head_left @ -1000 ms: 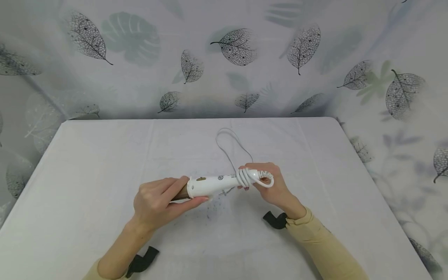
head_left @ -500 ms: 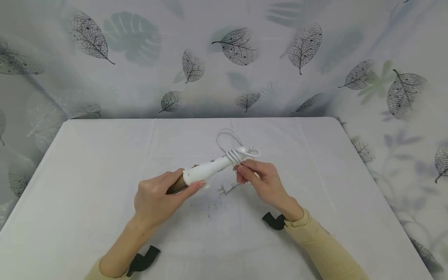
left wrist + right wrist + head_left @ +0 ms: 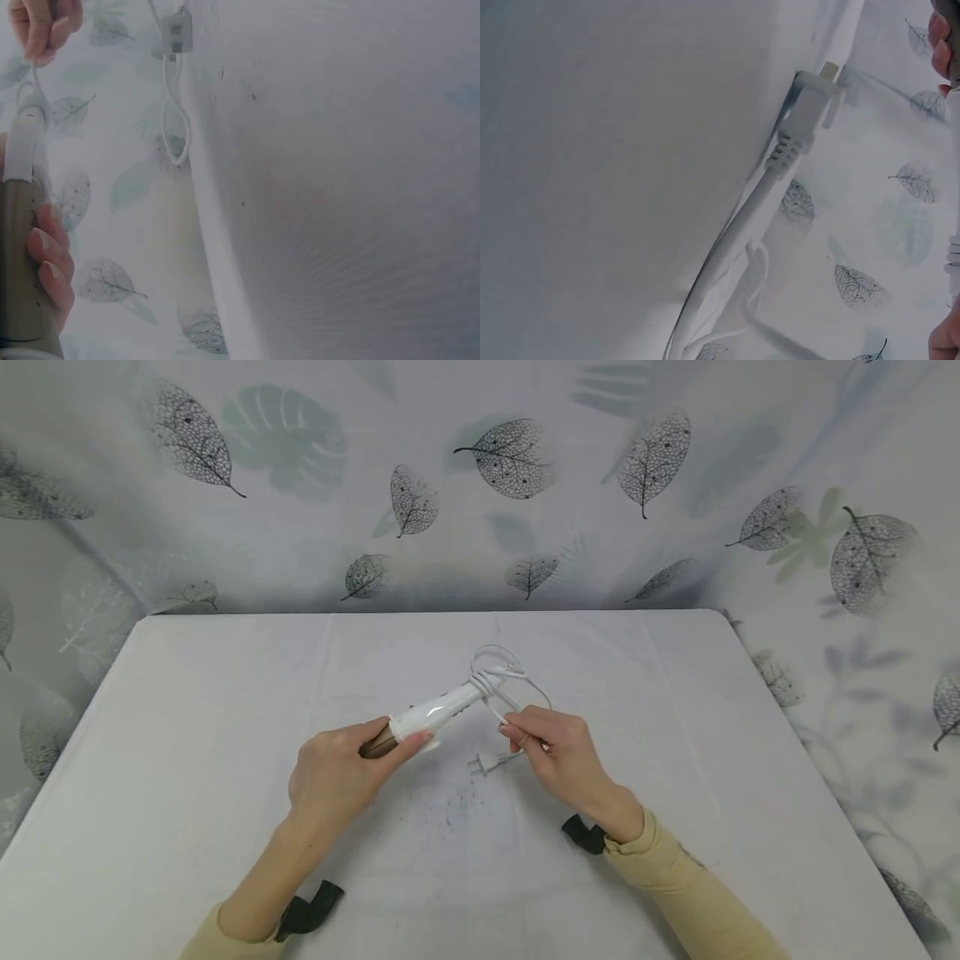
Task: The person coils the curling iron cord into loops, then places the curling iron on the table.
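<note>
My left hand [image 3: 330, 781] grips the brown-gold barrel of a curling iron [image 3: 427, 714], its thumb along the underside of the white handle. In the left wrist view, fingers [image 3: 56, 259] curl round the barrel [image 3: 21, 255]. The handle points away to the far right, with a white cord [image 3: 482, 682] wound several times about its tail end. Between thumb and fingertips my right hand [image 3: 566, 756] pinches a strand of that cord, drawn out from the winding. A two-pin plug [image 3: 491, 762] hangs left of the right hand; in the right wrist view the plug [image 3: 806, 112] looks large and close.
The white-covered table [image 3: 187, 735] lies below, with small dark specks [image 3: 453, 806] near its middle. Behind and to the right hangs leaf-print cloth [image 3: 465, 527]. Dark straps [image 3: 311, 910] show at both wrists. A loop of cord [image 3: 491, 652] extends beyond the handle.
The iron's tail end has swung away toward the table's far side. My right hand has left the tail and now pinches the cord, pulling a strand out from the winding.
</note>
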Available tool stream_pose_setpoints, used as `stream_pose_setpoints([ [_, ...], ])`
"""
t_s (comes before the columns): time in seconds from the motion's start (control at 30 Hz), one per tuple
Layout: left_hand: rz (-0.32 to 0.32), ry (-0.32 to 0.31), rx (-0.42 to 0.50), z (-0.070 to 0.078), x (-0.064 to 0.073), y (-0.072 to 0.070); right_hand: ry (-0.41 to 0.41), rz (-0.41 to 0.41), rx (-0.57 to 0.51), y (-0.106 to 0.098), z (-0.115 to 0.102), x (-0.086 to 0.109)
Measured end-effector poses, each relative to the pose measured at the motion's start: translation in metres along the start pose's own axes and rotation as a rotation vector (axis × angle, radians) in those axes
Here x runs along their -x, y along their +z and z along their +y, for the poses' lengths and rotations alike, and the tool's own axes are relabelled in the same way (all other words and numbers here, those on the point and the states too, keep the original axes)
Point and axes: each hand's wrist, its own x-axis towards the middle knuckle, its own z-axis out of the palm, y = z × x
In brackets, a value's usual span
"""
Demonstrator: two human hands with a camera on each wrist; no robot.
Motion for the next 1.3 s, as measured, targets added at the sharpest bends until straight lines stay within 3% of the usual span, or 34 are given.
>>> stream_pose_setpoints([
  [0.17,0.018,0.015,-0.023,0.0,0.0,-0.004,0.036,-0.003,0.083,0.0,-0.001,-0.001],
  [0.4,0.008,0.013,-0.047,-0.002,0.0,-0.003,0.198,-0.022,0.181,-0.003,-0.004,-0.001],
  [0.5,-0.011,-0.007,-0.069,-0.004,0.0,-0.002,0.229,-0.039,0.2,-0.003,-0.003,-0.001],
  [0.77,-0.102,-0.072,-0.106,-0.007,-0.001,0.0,0.1,-0.067,0.274,-0.003,0.002,0.002],
  [0.97,-0.053,-0.025,-0.142,-0.007,-0.001,-0.003,0.188,-0.068,0.273,-0.006,0.003,0.001],
  [1.1,-0.059,-0.038,-0.161,-0.01,-0.002,-0.005,0.224,-0.037,0.3,-0.009,0.003,0.0],
  [1.3,-0.139,-0.098,-0.164,-0.012,-0.003,-0.005,0.103,-0.036,0.326,-0.012,0.003,-0.002],
])
